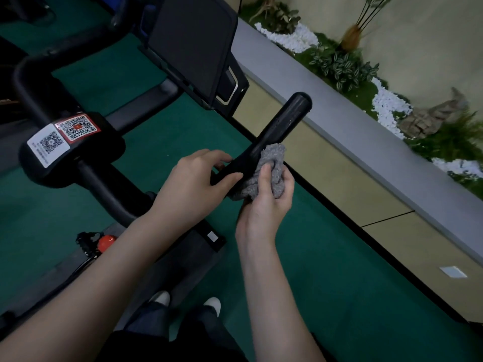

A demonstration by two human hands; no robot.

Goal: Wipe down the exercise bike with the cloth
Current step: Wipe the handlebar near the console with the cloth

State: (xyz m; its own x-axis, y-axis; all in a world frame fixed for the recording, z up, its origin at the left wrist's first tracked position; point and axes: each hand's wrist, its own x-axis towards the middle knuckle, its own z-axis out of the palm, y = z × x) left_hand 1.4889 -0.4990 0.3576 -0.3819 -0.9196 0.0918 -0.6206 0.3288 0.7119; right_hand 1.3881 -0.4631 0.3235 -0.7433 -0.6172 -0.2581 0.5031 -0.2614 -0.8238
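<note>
The black exercise bike (pixel 65 158) fills the left of the view, with two QR stickers on its handlebar hub. Its right handlebar grip (pixel 282 121) sticks up toward the centre. My left hand (pixel 193 184) grips the lower part of that grip, thumb over the top. My right hand (pixel 271 197) holds a bunched grey cloth (pixel 271 160) and presses it against the grip's right side, just beside my left hand. The cloth's lower part is hidden in my palm.
The bike's dark screen (pixel 193 45) stands tilted at the top centre. A red knob (pixel 105 242) sits on the frame below my left forearm. Green floor (pixel 326 257) lies underneath. A grey ledge (pixel 326 105) with plants (pixel 339 66) and white pebbles runs diagonally at right.
</note>
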